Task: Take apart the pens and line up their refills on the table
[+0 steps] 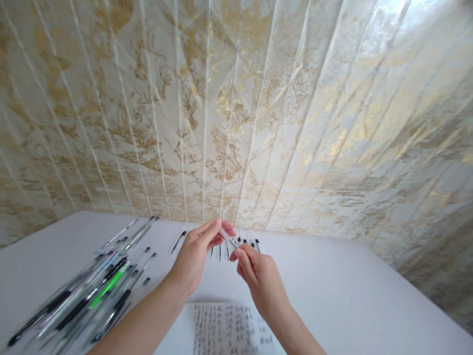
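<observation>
My left hand (197,251) and my right hand (256,270) meet above the middle of the white table. Between them is a slim, pale, see-through pen (228,237). The fingers of my left hand pinch its upper left end, and those of my right hand close on its lower right end; both ends are partly hidden. Behind the hands, several thin dark pen refills or pens (254,243) lie in a row, partly covered by my fingers. One more dark, thin pen (178,242) lies just left of my left hand.
A large heap of pens (84,291), including a bright green one (109,286), covers the left of the white table (343,296). A handwritten sheet of paper (229,328) lies at the near edge. Behind the table hangs a gold-patterned curtain (236,123).
</observation>
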### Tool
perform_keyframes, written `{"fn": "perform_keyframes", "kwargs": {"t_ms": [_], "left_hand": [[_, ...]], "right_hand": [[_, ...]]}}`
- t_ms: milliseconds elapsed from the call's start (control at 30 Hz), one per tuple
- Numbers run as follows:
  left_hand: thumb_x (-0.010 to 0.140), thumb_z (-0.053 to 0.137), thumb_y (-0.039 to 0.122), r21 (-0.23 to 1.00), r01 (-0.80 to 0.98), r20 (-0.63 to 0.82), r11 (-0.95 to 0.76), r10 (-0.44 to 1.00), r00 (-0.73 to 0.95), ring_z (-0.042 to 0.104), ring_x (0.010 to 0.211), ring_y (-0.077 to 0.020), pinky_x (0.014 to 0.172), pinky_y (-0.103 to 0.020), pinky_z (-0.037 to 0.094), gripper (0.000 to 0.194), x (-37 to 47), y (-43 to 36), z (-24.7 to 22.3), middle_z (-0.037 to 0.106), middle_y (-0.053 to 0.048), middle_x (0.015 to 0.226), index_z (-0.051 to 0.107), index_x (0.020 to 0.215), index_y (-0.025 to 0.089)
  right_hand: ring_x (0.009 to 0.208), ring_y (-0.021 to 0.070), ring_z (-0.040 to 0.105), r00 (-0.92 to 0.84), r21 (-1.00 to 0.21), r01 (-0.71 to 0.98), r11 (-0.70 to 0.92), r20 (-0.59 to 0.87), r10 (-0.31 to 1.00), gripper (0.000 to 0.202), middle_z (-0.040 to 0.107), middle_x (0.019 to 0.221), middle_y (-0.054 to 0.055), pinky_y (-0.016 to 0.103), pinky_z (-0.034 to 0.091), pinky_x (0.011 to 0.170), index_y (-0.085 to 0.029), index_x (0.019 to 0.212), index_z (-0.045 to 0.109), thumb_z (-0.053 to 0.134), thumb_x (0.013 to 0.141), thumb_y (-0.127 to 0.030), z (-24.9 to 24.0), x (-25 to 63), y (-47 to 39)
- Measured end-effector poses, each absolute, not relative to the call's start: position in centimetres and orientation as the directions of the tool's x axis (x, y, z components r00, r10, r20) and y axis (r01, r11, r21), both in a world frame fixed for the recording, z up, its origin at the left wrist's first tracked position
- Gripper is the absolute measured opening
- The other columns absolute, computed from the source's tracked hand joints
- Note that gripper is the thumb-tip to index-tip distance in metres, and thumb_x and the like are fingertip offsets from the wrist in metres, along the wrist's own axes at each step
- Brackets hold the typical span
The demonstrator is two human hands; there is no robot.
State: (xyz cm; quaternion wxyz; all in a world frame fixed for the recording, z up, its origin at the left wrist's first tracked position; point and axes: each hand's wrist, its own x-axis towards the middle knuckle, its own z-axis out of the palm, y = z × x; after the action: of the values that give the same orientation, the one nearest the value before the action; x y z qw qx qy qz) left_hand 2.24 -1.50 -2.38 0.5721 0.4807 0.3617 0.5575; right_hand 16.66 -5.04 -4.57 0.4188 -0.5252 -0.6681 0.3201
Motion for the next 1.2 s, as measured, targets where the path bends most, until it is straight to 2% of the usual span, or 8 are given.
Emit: {"fn": "perform_keyframes", "kwargs": {"t_ms": [100, 167, 333, 500, 667, 867, 1033, 1200], "left_hand": [[0.08, 0.058, 0.045, 0.957, -0.279, 0.109, -0.079, 0.99, 0.093, 0.059, 0.094, -0.0225, 0.088, -0.034, 0.039, 0.031, 2.3, -1.6, -2.2, 0.071, -0.008, 0.088, 0.071, 0.075, 0.017], [0.078, 0.06, 0.045, 0.955, -0.284, 0.116, -0.084, 0.989, 0.095, 0.059, 0.093, -0.0224, 0.087, -0.034, 0.039, 0.031, 2.2, -1.7, -1.9, 0.071, -0.008, 0.087, 0.072, 0.073, 0.017], [0.075, 0.064, 0.045, 0.95, -0.299, 0.112, -0.086, 0.991, 0.072, 0.058, 0.092, -0.0216, 0.088, -0.033, 0.039, 0.03, 1.7, -1.5, -1.8, 0.071, -0.007, 0.082, 0.073, 0.072, 0.017], [0.075, 0.064, 0.046, 0.948, -0.312, 0.091, -0.058, 0.992, 0.092, 0.059, 0.091, -0.0213, 0.087, -0.034, 0.039, 0.03, 1.1, -0.8, -2.1, 0.071, -0.007, 0.084, 0.073, 0.079, 0.018], [0.075, 0.063, 0.046, 0.969, -0.236, 0.094, -0.074, 0.993, 0.074, 0.058, 0.091, -0.0211, 0.086, -0.033, 0.038, 0.03, 0.9, -0.7, -2.1, 0.072, -0.007, 0.087, 0.072, 0.078, 0.018], [0.075, 0.063, 0.048, 0.964, -0.259, 0.076, -0.052, 0.994, 0.084, 0.058, 0.093, -0.0222, 0.088, -0.035, 0.038, 0.032, 0.9, -0.5, -2.3, 0.072, -0.008, 0.087, 0.073, 0.079, 0.017], [0.073, 0.065, 0.047, 0.956, -0.289, 0.069, -0.048, 0.996, 0.062, 0.058, 0.091, -0.0205, 0.085, -0.032, 0.039, 0.031, 0.8, -0.5, -2.1, 0.072, -0.008, 0.093, 0.072, 0.079, 0.017], [0.073, 0.065, 0.047, 0.955, -0.294, 0.049, -0.032, 0.997, 0.053, 0.057, 0.092, -0.0209, 0.084, -0.032, 0.039, 0.032, 0.8, -0.4, -2.2, 0.071, -0.008, 0.092, 0.072, 0.079, 0.017]], "right_hand": [[0.047, 0.0091, 0.036, -0.053, -0.725, 0.621, 0.297, 0.339, 0.939, 0.03, 0.042, 0.054, -0.004, 0.022, 0.027, 0.05, -0.02, 0.075, 0.052, 0.041, 0.092, -0.042, -4.6, 17.3, -4.8], [0.047, 0.0091, 0.039, -0.028, -0.747, 0.595, 0.296, 0.348, 0.937, 0.026, 0.044, 0.055, -0.004, 0.022, 0.029, 0.05, -0.02, 0.074, 0.051, 0.047, 0.089, -0.041, -4.3, 17.4, -4.7], [0.038, 0.0083, 0.04, -0.247, -0.985, 0.162, 0.05, 0.008, 0.969, 0.046, 0.051, 0.052, -0.001, 0.021, 0.028, 0.041, -0.016, 0.076, 0.058, 0.041, 0.087, -0.057, -3.7, 17.2, -4.5], [0.037, 0.0045, 0.031, -0.255, -0.986, -0.109, -0.124, -0.093, 0.962, 0.052, 0.046, 0.048, -0.004, 0.021, 0.02, 0.041, -0.014, 0.065, 0.055, 0.045, 0.083, -0.062, -4.2, 16.8, -4.4], [0.044, 0.0055, 0.035, -0.097, -0.999, -0.023, 0.026, 0.028, 0.995, 0.04, 0.041, 0.049, -0.009, 0.019, 0.028, 0.046, -0.019, 0.067, 0.046, 0.071, 0.069, -0.05, -4.7, 16.7, -3.9], [0.039, 0.0066, 0.04, -0.291, -0.995, -0.011, -0.104, -0.096, 0.952, 0.056, 0.056, 0.057, 0.002, 0.022, 0.028, 0.042, -0.014, 0.065, 0.055, 0.041, 0.082, -0.065, -4.7, 16.7, -4.0], [0.047, 0.0061, 0.039, -0.182, -0.98, -0.164, -0.11, -0.079, 0.98, 0.038, 0.046, 0.057, -0.006, 0.019, 0.031, 0.045, -0.019, 0.071, 0.047, 0.071, 0.069, -0.048, -4.3, 17.0, -4.2], [0.045, 0.0061, 0.037, -0.272, -0.977, -0.12, -0.175, -0.137, 0.953, 0.043, 0.051, 0.062, -0.002, 0.02, 0.028, 0.04, -0.016, 0.074, 0.052, 0.05, 0.082, -0.058, -4.1, 17.0, -4.4]]}}
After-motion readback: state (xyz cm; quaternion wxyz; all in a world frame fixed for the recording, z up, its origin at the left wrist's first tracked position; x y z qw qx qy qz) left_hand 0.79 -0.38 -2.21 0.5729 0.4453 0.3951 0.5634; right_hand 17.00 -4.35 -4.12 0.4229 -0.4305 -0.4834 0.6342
